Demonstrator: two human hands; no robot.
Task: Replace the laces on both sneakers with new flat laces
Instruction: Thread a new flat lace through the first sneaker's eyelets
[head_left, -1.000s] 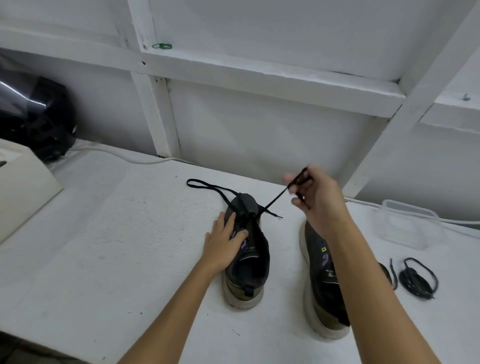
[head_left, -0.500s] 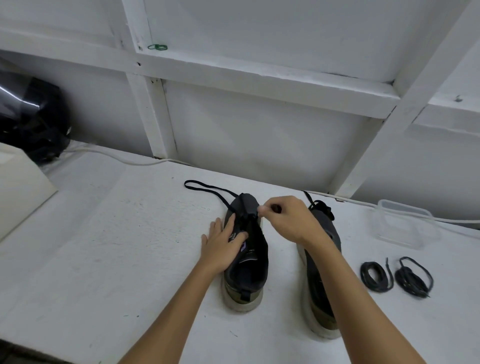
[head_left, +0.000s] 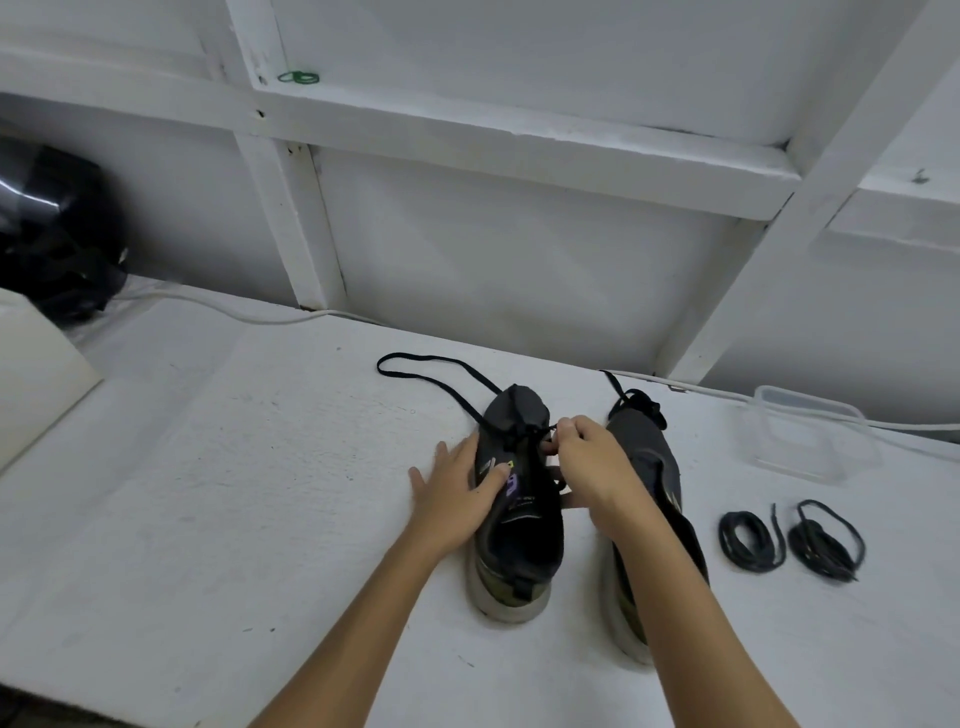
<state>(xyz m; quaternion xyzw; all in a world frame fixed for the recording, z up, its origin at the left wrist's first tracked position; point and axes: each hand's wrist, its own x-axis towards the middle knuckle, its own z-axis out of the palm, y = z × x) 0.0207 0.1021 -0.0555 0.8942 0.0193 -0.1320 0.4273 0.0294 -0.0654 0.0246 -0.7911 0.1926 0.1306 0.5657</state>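
Two dark sneakers stand side by side on the white table, toes pointing away. My left hand (head_left: 457, 493) rests flat against the left sneaker (head_left: 514, 540), fingers straight. My right hand (head_left: 587, 462) pinches the black lace (head_left: 431, 369) at the eyelets near that shoe's toe; the lace's other end trails off to the far left. The right sneaker (head_left: 649, 452) is partly hidden by my right forearm, with a bunched black lace (head_left: 641, 402) at its toe. Two coiled black laces (head_left: 748, 538) (head_left: 826, 540) lie to the right.
A clear plastic container (head_left: 810, 431) sits at the back right. A white cable (head_left: 234, 312) runs along the wall. A black helmet (head_left: 47, 244) and a beige box (head_left: 36, 374) stand at the far left. The white wall frame rises behind the table.
My right hand came down from a raised pull on the lace to the left sneaker's eyelets and now sits slightly lower there. The left hand stays on the shoe.
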